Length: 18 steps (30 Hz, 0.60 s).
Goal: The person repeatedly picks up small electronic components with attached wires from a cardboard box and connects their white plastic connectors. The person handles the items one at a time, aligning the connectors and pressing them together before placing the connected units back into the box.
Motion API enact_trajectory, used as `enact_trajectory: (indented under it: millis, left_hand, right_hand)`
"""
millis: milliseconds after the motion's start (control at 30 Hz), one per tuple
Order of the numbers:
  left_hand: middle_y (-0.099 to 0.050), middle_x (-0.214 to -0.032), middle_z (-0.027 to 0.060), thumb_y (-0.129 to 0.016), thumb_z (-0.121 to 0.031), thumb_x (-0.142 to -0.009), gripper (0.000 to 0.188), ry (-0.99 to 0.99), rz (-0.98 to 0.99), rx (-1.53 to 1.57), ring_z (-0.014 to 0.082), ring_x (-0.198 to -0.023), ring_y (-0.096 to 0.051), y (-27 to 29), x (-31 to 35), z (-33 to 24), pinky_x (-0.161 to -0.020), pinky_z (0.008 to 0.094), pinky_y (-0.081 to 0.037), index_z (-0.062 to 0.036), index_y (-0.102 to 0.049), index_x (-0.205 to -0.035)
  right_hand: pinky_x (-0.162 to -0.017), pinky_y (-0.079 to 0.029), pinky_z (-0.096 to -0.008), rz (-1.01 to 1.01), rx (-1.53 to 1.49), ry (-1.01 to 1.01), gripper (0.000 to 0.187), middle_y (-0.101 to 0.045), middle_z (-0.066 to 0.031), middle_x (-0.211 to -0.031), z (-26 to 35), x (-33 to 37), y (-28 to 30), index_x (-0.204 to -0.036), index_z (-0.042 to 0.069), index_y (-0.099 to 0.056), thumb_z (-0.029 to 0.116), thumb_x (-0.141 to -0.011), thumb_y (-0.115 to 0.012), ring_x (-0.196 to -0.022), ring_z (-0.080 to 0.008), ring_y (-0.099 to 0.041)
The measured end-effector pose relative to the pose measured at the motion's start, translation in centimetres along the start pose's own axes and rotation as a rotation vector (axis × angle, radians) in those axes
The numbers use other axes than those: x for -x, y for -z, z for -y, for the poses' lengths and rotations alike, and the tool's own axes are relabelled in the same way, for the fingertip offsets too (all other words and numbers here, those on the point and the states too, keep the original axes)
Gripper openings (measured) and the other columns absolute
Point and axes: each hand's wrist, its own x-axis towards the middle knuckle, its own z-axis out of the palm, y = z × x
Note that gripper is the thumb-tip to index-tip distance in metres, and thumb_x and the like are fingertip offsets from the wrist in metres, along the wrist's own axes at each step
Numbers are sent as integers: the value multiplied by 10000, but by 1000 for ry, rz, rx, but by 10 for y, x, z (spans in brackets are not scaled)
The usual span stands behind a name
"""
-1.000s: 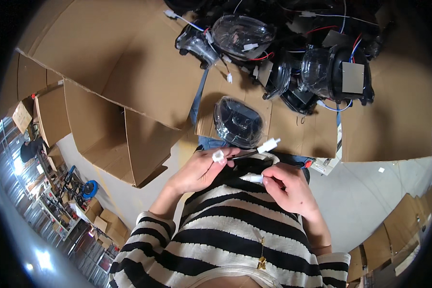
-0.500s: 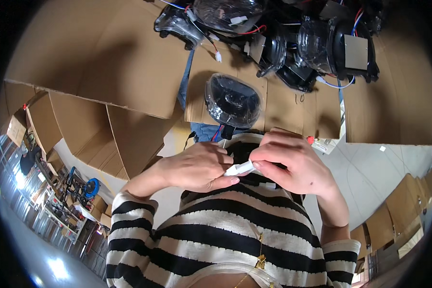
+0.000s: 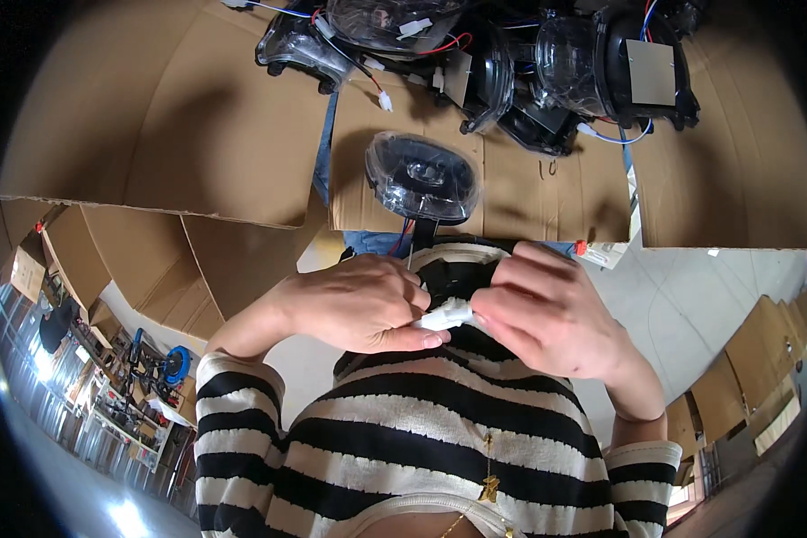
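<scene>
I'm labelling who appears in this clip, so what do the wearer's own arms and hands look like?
The left hand and right hand are bare, with no glove, watch or ring visible. The black-and-off-white striped fabric sleeves have broad bands and off-white edges, stopping well short of the hands.

Bright white light is reaching the floor point(image 3: 681, 282) at 3 o'clock, while a glare spot is burning out at 7 and another patch is blazing along the wall point(image 3: 49, 448) at 8. Soft shadows are darkening the cardboard point(image 3: 242, 134) at 10 and 2. The near lens point(image 3: 424, 184) at 12 is catching small glints; the black lamps point(image 3: 502, 85) at 1 are losing detail. Near centre, the white plug point(image 3: 446, 316) is looking washed out. Fisheye distortion is bending and smearing the shelf point(image 3: 121, 408) at 8; blackness is swallowing the corners.
</scene>
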Motion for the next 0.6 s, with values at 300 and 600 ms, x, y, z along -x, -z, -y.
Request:
enact_trajectory:
  millis: [300,600]
  left_hand:
    - [-514,-629,117,-478,-282,-822,290,20,-70,21,288,-584,-514,-6,-5,2,-543,367,-405,-24,-597,-762]
    - [-585,-774,71,-556,-73,-779,110,354,-606,431,164,-655,-550,-16,29,2,-602,273,-426,-22,-585,-871]
  right_hand:
    - [-497,-368,-309,-50,-132,13,102,-450,-63,-639,-16,7,-14,-727,32,-542,46,-656,-613,-576,-216,-435]
    - [-528,-382,-293,-225,-269,-323,82,-527,-68,-642,-5,25,30,-763,6,-547,-9,-687,-573,-589,-206,-487]
